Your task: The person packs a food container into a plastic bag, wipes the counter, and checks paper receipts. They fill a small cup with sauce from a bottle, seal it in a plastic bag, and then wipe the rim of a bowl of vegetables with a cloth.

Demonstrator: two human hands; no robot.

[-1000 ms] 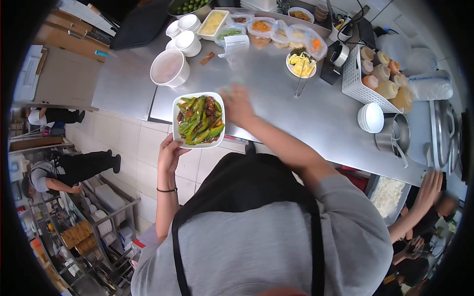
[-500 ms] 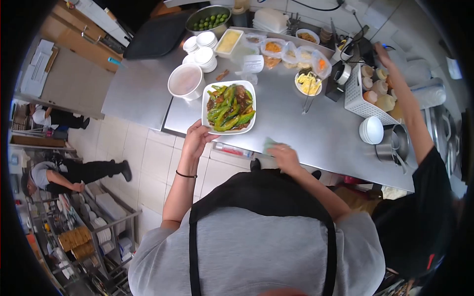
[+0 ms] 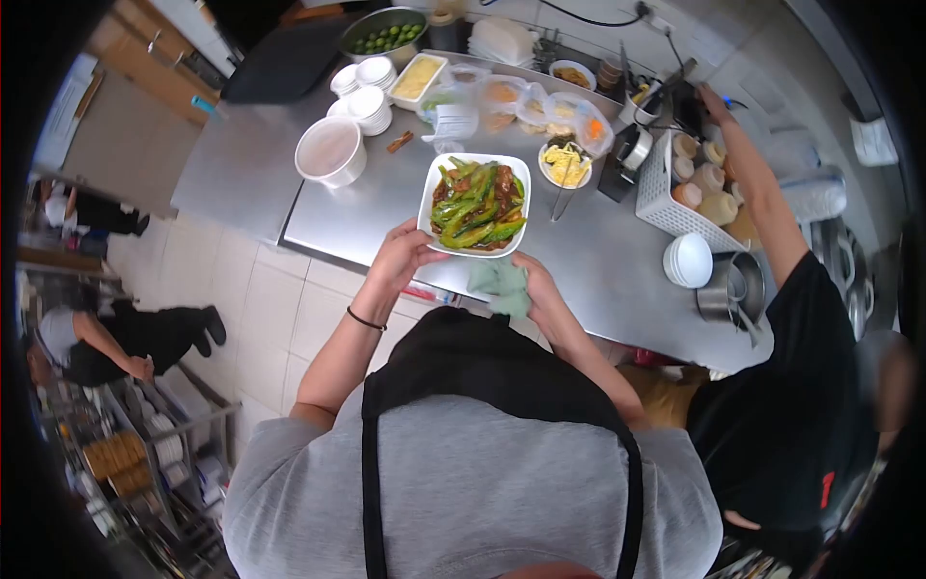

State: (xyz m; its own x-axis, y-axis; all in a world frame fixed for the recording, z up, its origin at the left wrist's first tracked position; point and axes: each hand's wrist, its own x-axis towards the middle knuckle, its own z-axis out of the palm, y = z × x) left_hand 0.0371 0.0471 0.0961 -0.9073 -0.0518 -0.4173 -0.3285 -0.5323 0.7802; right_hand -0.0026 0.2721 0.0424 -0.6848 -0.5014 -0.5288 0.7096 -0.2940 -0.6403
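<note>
Through the head camera I saw my left hand (image 3: 405, 256) clamped on the near left rim of the plate (image 3: 427, 207), thumb on top and fingers underneath. The plate sat in the upper middle of the frame, over the near part of the steel counter (image 3: 617, 261). I could not tell whether it rested on the steel or was held just above it. It was square and white, loaded with green peppers (image 3: 477, 210) and some brown pieces.

My right hand (image 3: 542, 288) was closed around a bunched green cloth (image 3: 500, 280), just below the plate's near right corner. The cloth seemed to meet the plate's edge, though I could not be sure of contact.

Left of the plate stood a round white tub (image 3: 330, 152), with stacks of small bowls (image 3: 368, 101) above it. To the right of the plate was a dish of yellow shreds (image 3: 565, 164), and beyond that a white basket (image 3: 661, 193) of bottles. In the right of the frame a co-worker in black stretched an arm (image 3: 762, 193) toward the top, past the basket. Another stack of bowls (image 3: 688, 261) and a metal pot (image 3: 728, 289) sat at right centre.
</note>
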